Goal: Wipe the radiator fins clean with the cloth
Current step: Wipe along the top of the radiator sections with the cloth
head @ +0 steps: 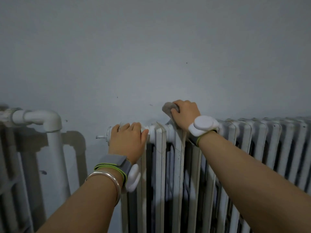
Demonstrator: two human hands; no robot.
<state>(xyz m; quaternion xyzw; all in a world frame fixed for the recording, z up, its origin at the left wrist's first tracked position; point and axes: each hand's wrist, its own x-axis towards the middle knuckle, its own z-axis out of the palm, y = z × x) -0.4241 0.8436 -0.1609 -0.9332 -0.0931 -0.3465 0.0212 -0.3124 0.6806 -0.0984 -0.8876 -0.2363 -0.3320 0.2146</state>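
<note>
Two hands up top: my R hand (185, 113) grips the bunched cloth (169, 108) at the fins' (159, 165) crest, by the wall (151, 56). L hand (128, 140) curls over the top tube (152, 132), bracing. Fins run straight down below the cloth, so prob. stroke downward w/ R.

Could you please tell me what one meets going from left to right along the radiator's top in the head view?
White pipe elbow → left hand gripping the radiator's end → grey cloth → right hand holding it → bare radiator fins.

likely home rm, cast radiator (218, 157), bare wall (151, 47), pipe (50, 125)
</note>
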